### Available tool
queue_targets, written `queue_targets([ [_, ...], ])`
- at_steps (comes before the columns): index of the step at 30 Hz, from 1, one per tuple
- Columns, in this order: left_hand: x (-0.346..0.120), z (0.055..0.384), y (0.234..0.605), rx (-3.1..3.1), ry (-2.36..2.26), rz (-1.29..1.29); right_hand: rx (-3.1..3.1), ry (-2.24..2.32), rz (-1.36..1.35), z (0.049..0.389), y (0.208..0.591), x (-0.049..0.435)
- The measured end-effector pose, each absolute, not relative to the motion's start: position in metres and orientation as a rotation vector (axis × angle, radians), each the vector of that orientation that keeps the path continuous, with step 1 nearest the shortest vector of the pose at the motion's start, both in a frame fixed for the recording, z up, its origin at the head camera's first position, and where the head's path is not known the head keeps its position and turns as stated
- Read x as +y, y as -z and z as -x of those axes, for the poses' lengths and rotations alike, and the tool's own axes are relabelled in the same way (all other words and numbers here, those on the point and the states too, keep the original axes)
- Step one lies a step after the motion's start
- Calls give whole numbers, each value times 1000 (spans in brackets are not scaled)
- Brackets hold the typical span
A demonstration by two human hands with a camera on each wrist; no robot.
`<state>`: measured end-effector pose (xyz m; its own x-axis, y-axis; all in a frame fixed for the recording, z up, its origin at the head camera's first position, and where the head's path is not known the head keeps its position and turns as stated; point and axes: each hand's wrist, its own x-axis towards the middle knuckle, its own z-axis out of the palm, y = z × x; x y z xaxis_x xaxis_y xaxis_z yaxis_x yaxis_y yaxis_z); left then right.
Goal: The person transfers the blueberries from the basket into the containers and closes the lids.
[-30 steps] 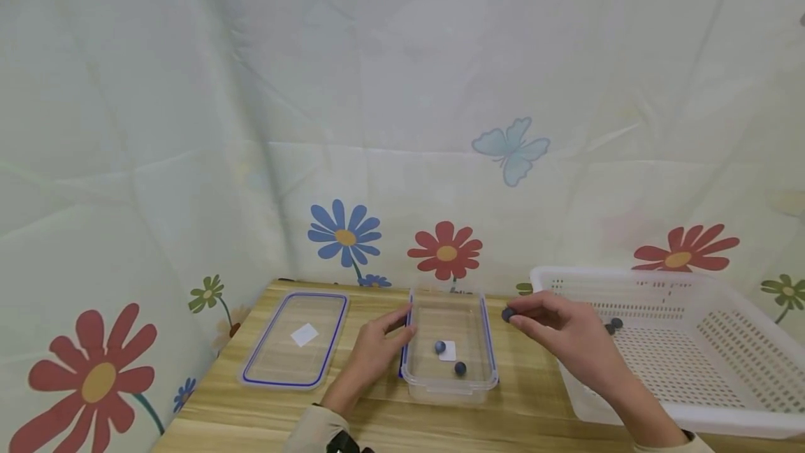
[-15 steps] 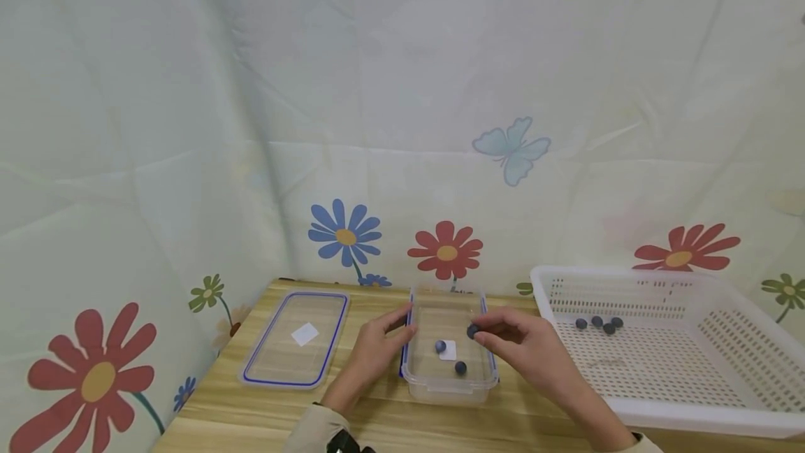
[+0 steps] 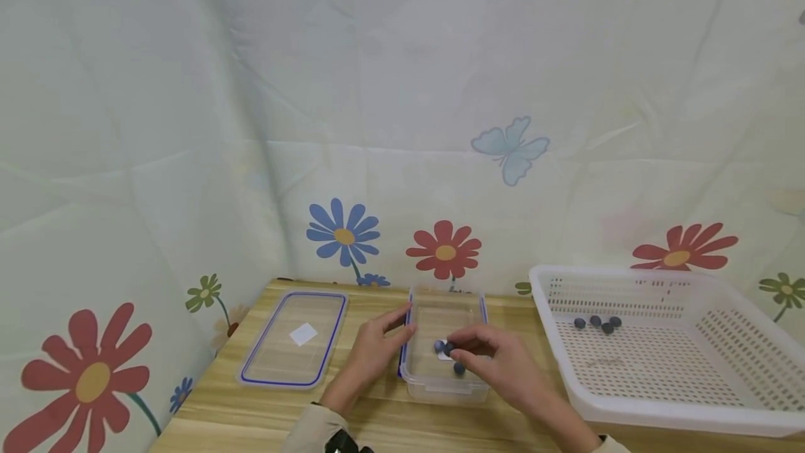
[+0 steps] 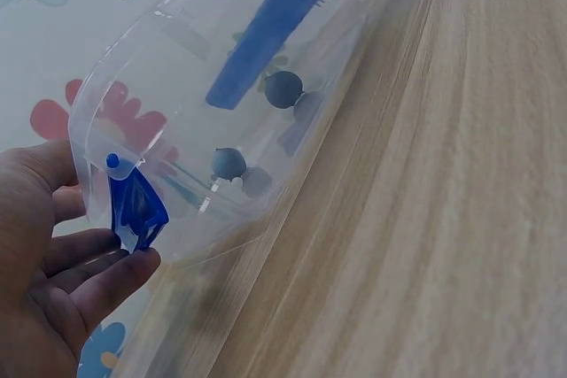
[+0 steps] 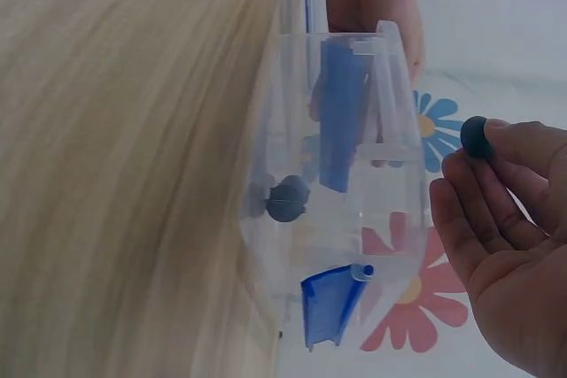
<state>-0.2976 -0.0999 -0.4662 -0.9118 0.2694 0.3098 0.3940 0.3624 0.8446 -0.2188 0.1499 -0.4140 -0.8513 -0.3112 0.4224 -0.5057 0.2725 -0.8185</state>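
My right hand (image 3: 503,365) pinches a blueberry (image 5: 475,137) between thumb and fingertips, above the inside of a clear plastic food container (image 3: 437,391). Two more blueberries lie on the container's floor, one blueberry (image 3: 439,346) by a white label and another blueberry (image 3: 459,368) closer to the front wall. At the left wall my left hand (image 3: 374,344) rests with its fingertips against the outside. Its fingers lie around the hanging blue side clip (image 4: 137,210), as the left wrist view shows.
A clear lid (image 3: 292,341) with a blue seal and white label lies flat left of the container. On the right stands a white perforated basket (image 3: 679,369), with several blueberries (image 3: 595,321) near its back left. A flowered curtain (image 3: 377,159) hangs behind the wooden table (image 3: 239,411).
My right hand has carried the blueberry leftward from beside the basket, over the container's right rim, to above its inside. The left hand has stayed at the left wall.
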Motion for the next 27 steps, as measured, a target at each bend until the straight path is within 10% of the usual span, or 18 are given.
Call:
queue_targets([
  [27, -99, 294, 462, -2513, 1586, 582, -2438, -1641, -729, 231, 438, 147],
])
